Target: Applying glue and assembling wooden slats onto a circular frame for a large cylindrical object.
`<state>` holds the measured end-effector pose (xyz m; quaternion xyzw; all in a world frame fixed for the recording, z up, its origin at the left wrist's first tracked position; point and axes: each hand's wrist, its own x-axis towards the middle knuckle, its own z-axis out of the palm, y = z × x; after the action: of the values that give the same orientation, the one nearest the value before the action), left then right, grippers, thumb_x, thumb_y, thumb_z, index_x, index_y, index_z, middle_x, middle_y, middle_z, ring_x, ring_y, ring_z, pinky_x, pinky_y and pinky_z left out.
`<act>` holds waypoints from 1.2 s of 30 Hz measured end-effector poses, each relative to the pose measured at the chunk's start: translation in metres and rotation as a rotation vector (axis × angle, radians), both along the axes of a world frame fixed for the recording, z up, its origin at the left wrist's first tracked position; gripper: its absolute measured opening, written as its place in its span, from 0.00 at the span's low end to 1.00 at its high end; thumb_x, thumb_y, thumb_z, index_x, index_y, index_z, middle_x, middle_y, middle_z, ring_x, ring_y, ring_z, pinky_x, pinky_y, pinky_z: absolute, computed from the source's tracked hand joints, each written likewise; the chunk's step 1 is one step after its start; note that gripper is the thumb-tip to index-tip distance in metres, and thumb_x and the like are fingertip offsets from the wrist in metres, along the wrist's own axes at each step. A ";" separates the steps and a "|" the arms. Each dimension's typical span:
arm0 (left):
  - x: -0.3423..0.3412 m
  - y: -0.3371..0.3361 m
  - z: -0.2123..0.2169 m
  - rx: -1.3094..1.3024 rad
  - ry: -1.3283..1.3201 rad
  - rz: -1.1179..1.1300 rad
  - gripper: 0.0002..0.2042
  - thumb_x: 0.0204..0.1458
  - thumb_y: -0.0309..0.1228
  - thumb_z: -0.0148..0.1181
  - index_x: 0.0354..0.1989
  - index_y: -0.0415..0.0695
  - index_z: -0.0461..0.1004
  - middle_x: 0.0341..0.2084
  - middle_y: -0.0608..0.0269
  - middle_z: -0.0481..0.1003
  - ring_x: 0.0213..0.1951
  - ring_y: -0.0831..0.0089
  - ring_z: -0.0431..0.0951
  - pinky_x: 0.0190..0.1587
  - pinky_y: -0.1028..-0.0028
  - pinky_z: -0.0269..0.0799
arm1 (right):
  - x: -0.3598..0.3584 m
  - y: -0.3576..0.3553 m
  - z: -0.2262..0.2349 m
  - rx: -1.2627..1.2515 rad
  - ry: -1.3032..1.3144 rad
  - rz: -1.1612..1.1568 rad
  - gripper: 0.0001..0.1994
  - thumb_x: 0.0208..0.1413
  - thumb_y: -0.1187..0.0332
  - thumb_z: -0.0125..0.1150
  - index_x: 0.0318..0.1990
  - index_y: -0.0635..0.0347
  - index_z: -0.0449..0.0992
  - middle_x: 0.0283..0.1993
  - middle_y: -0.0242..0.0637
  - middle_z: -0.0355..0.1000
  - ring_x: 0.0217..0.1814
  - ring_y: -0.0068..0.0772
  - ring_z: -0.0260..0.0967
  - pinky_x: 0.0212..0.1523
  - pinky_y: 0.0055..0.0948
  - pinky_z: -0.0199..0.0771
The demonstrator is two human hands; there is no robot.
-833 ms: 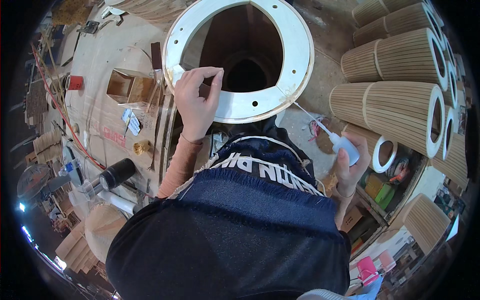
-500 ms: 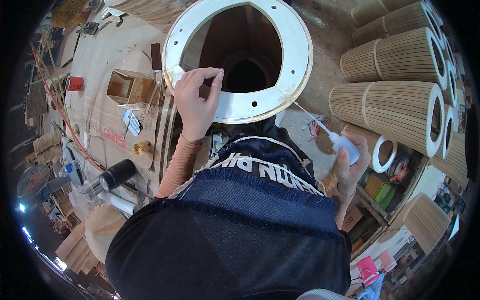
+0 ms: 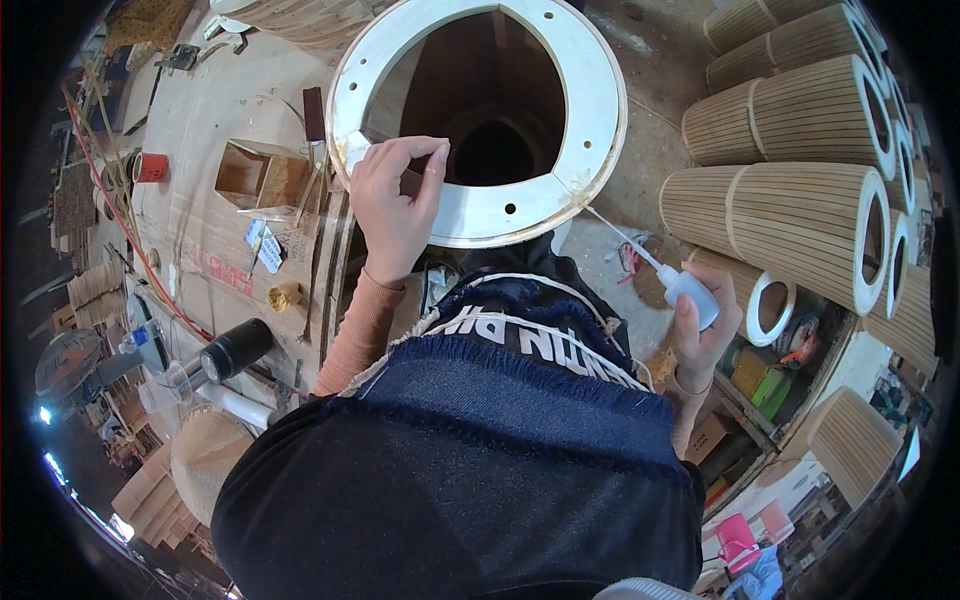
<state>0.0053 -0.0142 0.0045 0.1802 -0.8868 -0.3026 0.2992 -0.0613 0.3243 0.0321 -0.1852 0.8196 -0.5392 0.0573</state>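
Note:
A large hollow wooden drum-like shell with a white ring (image 3: 472,214) on its open end stands upright before me. The ring has several small drilled holes and seams between its segments. My left hand (image 3: 388,215) rests over the ring's near left part, with thumb and fingertips pinched together; what they hold, if anything, is too small to make out. My right hand (image 3: 718,315) is closed round a small white squeeze bottle (image 3: 692,288) with a long thin nozzle. The nozzle tip is at the ring's right outer edge, close to a seam.
On the left, a worktable (image 3: 200,225) bears an open wooden box (image 3: 262,178), a red cup (image 3: 150,168) and a black cylinder (image 3: 236,347). Slatted tapered wooden shells (image 3: 775,225) lie stacked at the right. A pink chair (image 3: 737,543) stands farther back.

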 end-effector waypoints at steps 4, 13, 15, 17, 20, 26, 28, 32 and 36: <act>0.000 0.000 0.001 -0.016 0.000 -0.006 0.02 0.51 0.27 0.64 0.32 0.47 0.80 0.31 0.68 0.80 0.36 0.68 0.77 0.42 0.70 0.65 | 0.000 0.000 -0.001 0.029 0.015 -0.009 0.17 0.54 0.62 0.64 0.44 0.67 0.75 0.29 0.36 0.74 0.29 0.21 0.69 0.30 0.19 0.66; 0.000 0.001 0.001 0.000 0.005 -0.001 0.02 0.50 0.27 0.64 0.32 0.47 0.80 0.30 0.67 0.79 0.36 0.67 0.77 0.42 0.70 0.66 | 0.002 -0.002 -0.003 -0.009 0.004 -0.035 0.16 0.54 0.62 0.63 0.44 0.67 0.75 0.29 0.36 0.74 0.29 0.20 0.69 0.31 0.19 0.66; 0.000 0.000 0.001 0.000 0.012 -0.001 0.02 0.50 0.27 0.64 0.32 0.47 0.80 0.30 0.66 0.79 0.36 0.68 0.77 0.42 0.70 0.67 | 0.003 -0.002 -0.003 -0.005 0.009 -0.040 0.17 0.54 0.62 0.63 0.43 0.67 0.75 0.29 0.35 0.74 0.29 0.20 0.68 0.30 0.18 0.65; 0.000 0.001 0.001 -0.009 0.013 -0.002 0.02 0.50 0.27 0.64 0.32 0.47 0.80 0.30 0.66 0.79 0.36 0.68 0.77 0.42 0.70 0.67 | 0.003 -0.003 -0.002 0.000 0.023 -0.035 0.17 0.54 0.61 0.63 0.43 0.67 0.75 0.29 0.35 0.74 0.28 0.20 0.68 0.30 0.18 0.65; -0.001 0.001 0.001 -0.013 0.018 -0.004 0.02 0.50 0.27 0.64 0.32 0.47 0.80 0.30 0.67 0.79 0.36 0.68 0.77 0.42 0.70 0.67 | 0.002 -0.003 -0.001 -0.012 0.021 -0.038 0.17 0.54 0.61 0.63 0.43 0.68 0.75 0.29 0.35 0.74 0.28 0.20 0.68 0.30 0.18 0.65; -0.001 0.000 0.000 -0.004 0.024 -0.006 0.02 0.50 0.26 0.64 0.32 0.46 0.80 0.30 0.66 0.79 0.36 0.68 0.77 0.42 0.70 0.67 | 0.004 -0.005 -0.001 -0.010 -0.002 -0.031 0.18 0.55 0.60 0.63 0.44 0.68 0.75 0.30 0.36 0.75 0.29 0.20 0.70 0.31 0.19 0.67; 0.000 0.000 0.000 -0.006 0.029 -0.007 0.02 0.50 0.26 0.64 0.32 0.46 0.80 0.30 0.66 0.79 0.36 0.68 0.77 0.42 0.70 0.67 | 0.004 -0.005 -0.002 0.004 -0.005 -0.023 0.18 0.55 0.59 0.63 0.44 0.68 0.75 0.30 0.36 0.75 0.29 0.20 0.70 0.31 0.19 0.67; 0.000 0.000 0.000 -0.007 0.022 -0.006 0.02 0.50 0.26 0.64 0.32 0.46 0.80 0.30 0.66 0.79 0.36 0.67 0.77 0.42 0.70 0.67 | 0.004 -0.008 -0.004 -0.017 0.016 -0.036 0.18 0.55 0.60 0.63 0.43 0.67 0.75 0.29 0.35 0.75 0.28 0.20 0.69 0.31 0.19 0.67; -0.002 0.000 0.001 -0.013 0.042 -0.011 0.02 0.50 0.26 0.65 0.32 0.46 0.80 0.30 0.65 0.79 0.36 0.66 0.77 0.42 0.69 0.67 | 0.004 -0.008 -0.004 -0.029 -0.013 -0.020 0.17 0.56 0.61 0.62 0.44 0.67 0.75 0.29 0.35 0.75 0.29 0.19 0.69 0.31 0.19 0.67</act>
<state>0.0036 -0.0147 0.0057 0.1669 -0.8833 -0.3021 0.3173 -0.0571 0.3166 0.0283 -0.1745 0.8131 -0.5527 0.0545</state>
